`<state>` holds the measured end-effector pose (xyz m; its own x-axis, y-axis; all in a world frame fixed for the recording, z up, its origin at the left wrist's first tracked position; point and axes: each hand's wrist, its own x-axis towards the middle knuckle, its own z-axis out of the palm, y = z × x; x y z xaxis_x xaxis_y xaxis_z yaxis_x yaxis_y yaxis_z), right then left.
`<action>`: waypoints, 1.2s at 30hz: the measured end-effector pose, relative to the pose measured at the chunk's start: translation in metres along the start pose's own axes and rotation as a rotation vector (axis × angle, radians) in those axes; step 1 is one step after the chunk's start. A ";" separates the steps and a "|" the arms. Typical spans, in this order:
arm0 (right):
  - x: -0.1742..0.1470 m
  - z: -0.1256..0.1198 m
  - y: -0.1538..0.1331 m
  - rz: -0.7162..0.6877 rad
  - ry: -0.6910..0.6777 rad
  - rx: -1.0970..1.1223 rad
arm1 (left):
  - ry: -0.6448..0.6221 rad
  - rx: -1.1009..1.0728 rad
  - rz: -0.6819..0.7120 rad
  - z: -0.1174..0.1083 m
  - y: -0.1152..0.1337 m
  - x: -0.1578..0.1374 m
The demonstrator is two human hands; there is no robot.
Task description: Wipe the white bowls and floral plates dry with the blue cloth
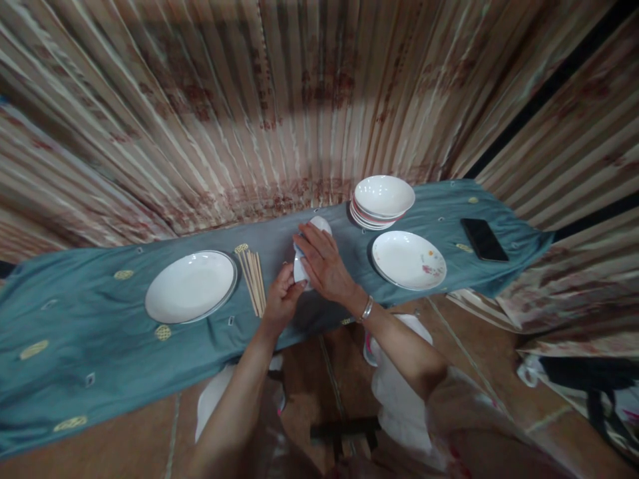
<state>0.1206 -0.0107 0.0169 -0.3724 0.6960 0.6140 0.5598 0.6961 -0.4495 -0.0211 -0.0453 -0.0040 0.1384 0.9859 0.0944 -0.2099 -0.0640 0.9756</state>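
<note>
My left hand (283, 299) is closed on the lower edge of a small white dish (300, 274), held above the middle of the table and mostly covered by my hands. Across its upper side lies my right hand (324, 261), fingers together and bent over it. A white piece (322, 223) with a bluish bit near my fingertips shows past this hand; it may be a cloth, but I cannot tell. Left of my hands lie several wooden chopsticks (253, 283) side by side. On the right, a stack of white bowls (384, 196) stands behind flower-printed plates (407, 259).
A green-grey cloth with yellow patterns covers the narrow table (114, 359). Large white oval plates (192, 286) are stacked at the left. A black phone (484, 239) lies near the right end. Pleated curtains (299, 100) hang close behind the table.
</note>
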 end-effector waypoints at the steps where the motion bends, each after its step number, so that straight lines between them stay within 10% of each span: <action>1: 0.002 -0.002 0.001 0.003 0.002 -0.008 | -0.002 0.003 0.000 0.000 -0.001 0.000; 14: 0.035 -0.004 0.041 0.184 0.199 0.268 | -0.043 0.004 -0.042 -0.002 -0.001 -0.003; 26: 0.024 0.028 0.099 0.753 0.176 0.553 | -0.009 -0.042 -0.012 -0.011 -0.004 -0.005; 36: 0.004 0.056 0.101 0.817 0.193 0.510 | 0.159 -0.187 -0.089 -0.019 -0.008 -0.004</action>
<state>0.1338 0.0726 -0.0623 0.1397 0.9881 0.0644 0.1873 0.0375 -0.9816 -0.0381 -0.0458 -0.0161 0.0137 0.9992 -0.0373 -0.3814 0.0397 0.9236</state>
